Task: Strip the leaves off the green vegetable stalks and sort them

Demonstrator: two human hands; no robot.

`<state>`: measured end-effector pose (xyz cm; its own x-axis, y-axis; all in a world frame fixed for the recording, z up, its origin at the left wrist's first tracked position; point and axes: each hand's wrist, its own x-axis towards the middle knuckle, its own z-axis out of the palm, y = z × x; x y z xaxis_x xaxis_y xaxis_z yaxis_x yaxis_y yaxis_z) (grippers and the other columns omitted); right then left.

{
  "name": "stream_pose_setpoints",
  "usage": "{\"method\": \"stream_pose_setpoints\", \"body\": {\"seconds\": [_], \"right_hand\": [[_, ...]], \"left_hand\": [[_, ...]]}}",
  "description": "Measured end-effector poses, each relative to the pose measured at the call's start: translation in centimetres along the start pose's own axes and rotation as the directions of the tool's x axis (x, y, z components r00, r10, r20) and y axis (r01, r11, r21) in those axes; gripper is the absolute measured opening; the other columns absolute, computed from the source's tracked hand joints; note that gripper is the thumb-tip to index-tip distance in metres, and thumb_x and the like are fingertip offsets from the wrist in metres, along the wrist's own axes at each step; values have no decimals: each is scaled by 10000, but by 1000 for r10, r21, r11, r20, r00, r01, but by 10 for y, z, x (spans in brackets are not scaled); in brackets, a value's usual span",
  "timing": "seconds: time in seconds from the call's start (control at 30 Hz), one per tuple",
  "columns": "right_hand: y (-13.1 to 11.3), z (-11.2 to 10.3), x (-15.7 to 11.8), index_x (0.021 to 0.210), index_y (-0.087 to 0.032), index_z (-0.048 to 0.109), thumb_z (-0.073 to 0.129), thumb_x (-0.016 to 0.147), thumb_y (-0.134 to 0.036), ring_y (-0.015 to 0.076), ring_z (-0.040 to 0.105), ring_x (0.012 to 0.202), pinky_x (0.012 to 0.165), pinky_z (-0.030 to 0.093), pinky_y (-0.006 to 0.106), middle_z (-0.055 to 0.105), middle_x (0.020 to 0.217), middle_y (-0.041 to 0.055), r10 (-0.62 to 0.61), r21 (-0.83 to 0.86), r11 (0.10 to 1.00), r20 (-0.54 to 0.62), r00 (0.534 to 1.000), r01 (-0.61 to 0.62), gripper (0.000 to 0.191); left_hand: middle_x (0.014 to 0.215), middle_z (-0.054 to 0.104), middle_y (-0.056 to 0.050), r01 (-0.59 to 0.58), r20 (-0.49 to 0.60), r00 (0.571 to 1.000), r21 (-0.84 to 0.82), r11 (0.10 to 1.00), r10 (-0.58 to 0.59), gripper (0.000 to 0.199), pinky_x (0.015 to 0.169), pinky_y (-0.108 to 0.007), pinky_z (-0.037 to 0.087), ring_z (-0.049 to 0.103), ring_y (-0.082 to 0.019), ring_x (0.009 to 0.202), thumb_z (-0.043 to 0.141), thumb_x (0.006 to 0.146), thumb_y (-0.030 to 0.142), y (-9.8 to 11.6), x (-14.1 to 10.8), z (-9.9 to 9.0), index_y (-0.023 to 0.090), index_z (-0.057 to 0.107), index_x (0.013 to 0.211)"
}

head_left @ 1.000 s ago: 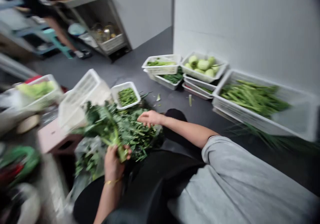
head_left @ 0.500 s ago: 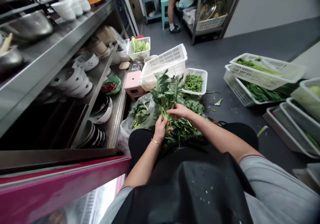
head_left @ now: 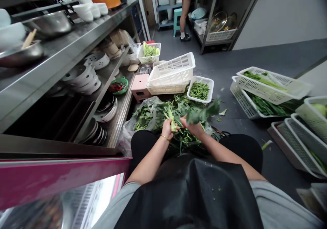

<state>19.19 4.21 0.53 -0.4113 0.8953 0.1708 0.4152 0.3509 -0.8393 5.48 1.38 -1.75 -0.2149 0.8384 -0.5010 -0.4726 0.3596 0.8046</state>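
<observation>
Left hand (head_left: 167,128) was closed around the pale lower part of a thick stem (head_left: 172,118), while the right hand (head_left: 192,126), just to its right, was narrow, its fingers apparently pinched on a dark leaf (head_left: 203,115). Motion smeared that leaf, so I could not tell exactly where the fingertips met it.

Through the head camera I saw, from the largest down, the grey floor (head_left: 219,60) running off ahead, and the steel counter (head_left: 74,48) along the left side with bowls on it. Near the far end of the floor stood another person (head_left: 184,18), seen only in part. Beyond the hands and a little left were large white baskets (head_left: 171,73), one tilted in another. The heap of greens (head_left: 185,104) spread under and just beyond both hands, with a clear bag (head_left: 153,111) of leaves against its left side. Past the heap, slightly right, sat a small white basket (head_left: 211,93) of cut greens.

The relation I judged to matter most lay between the hands: the stem's long axis ran away from the body and leaned slightly left, its thick end nearest me, inside the left grip. The right hand was close beside that end, apart from the stem's leafy top, and the leaf extended out to the right.
</observation>
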Motion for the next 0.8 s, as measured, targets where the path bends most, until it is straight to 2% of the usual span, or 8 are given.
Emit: {"method": "stream_pose_setpoints", "body": {"seconds": [0.1, 0.2, 0.27, 0.33, 0.43, 0.53, 0.63, 0.8], "right_hand": [[-6, -7, 20, 620, -177, 557, 512, 827, -446, 138, 531, 419, 448, 459, 277, 557, 508, 20, 215, 94, 971, 75, 974, -222, 342], [-16, -5, 38, 600, -183, 557, 666, 714, -467, 143, 507, 399, 405, 443, 292, 548, 490, 21, 362, 154, 906, 204, 910, -395, 325], [-19, -1, 45, 589, -185, 550, 699, 681, -467, 138, 483, 380, 377, 420, 288, 527, 462, 12, 417, 169, 874, 216, 883, -455, 332], [-18, 3, 47, 593, -181, 556, 679, 700, -466, 141, 488, 382, 371, 419, 286, 531, 461, 14, 470, 213, 824, 262, 843, -526, 328], [-10, 11, 38, 595, -175, 565, 649, 723, -442, 147, 501, 394, 381, 433, 289, 545, 468, 25, 486, 252, 781, 331, 809, -572, 308], [-1, 26, 16, 650, -184, 558, 601, 734, -457, 131, 486, 396, 372, 417, 257, 522, 462, 6, 455, 435, 723, 284, 844, -537, 289], [4, 42, -10, 793, -192, 552, 481, 764, -490, 127, 511, 427, 390, 426, 238, 545, 515, -6, 411, 648, 584, 284, 866, -489, 308], [-9, 26, -8, 814, -193, 543, 502, 758, -475, 94, 455, 383, 354, 331, 201, 521, 512, -32, 366, 610, 661, 247, 897, -437, 291]], "left_hand": [[688, 558, -2, -215, -44, 969, 332, 919, 243, 305, 447, -244, 425, 585, -159, 521, 565, 763, 349, 0, -7, -7, 205, 449, 1005], [980, 595, -93, -498, 74, 816, 594, 632, 574, 459, 707, -341, 503, 615, -238, 892, 635, 677, 209, 0, -21, -9, 207, 482, 1110], [1062, 577, -110, -559, 140, 767, 626, 544, 626, 562, 790, -361, 490, 579, -255, 981, 655, 607, 136, 0, -28, -9, 205, 489, 1140], [958, 598, -76, -498, 156, 848, 561, 661, 506, 609, 689, -342, 506, 607, -221, 816, 655, 578, 123, 1, -31, -8, 211, 471, 1152], [668, 550, 20, -193, 155, 977, 336, 922, 148, 526, 443, -263, 432, 515, -134, 468, 630, 558, 152, 0, -31, -7, 192, 453, 1051], [562, 469, 58, -20, 196, 981, 39, 999, 12, 400, 357, -188, 308, 412, -81, 377, 602, 529, 164, 7, -32, -6, 181, 442, 896], [544, 396, 66, 0, 247, 966, -280, 960, 72, 344, 355, -150, 237, 361, -53, 393, 562, 545, 188, 26, -33, -9, 175, 459, 873], [579, 461, 53, -43, 332, 937, -195, 980, 107, 426, 346, -161, 273, 410, -76, 407, 539, 529, 165, 38, -38, -16, 193, 463, 947]]}}
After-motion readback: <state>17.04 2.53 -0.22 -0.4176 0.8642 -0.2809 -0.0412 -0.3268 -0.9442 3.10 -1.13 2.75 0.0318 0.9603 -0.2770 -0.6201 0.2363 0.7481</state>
